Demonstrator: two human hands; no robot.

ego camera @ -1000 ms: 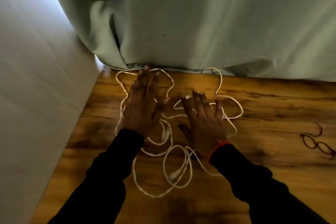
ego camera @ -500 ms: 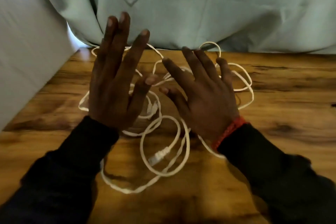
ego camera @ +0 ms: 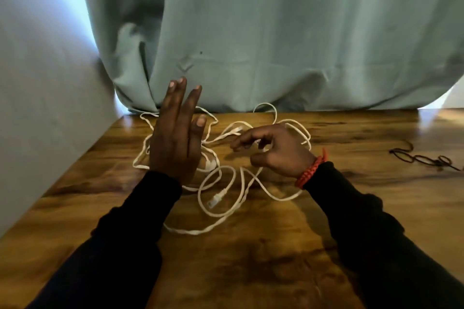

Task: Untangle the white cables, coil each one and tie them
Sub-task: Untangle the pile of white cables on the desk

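Tangled white cables point(ego camera: 218, 197) lie in loose overlapping loops on the wooden table point(ego camera: 251, 263), with a white plug end near the middle loop. My left hand point(ego camera: 175, 143) is lifted above the left part of the tangle, fingers straight and together, holding nothing. My right hand point(ego camera: 278, 153) hovers low over the right part, fingers curled downward, thumb and index apart with a gap between them. No cable is in its grip. A red band sits on that wrist.
Thin dark loops, like hair ties or cord point(ego camera: 426, 158), lie at the table's right edge. A pale green curtain point(ego camera: 276, 45) hangs along the table's back edge. A white wall point(ego camera: 37, 108) borders the left side.
Both hands were spread flat over the cables, then lifted. Now the right hand has dropped toward the tangle with fingers curled, while the left stays raised with fingers closed together.
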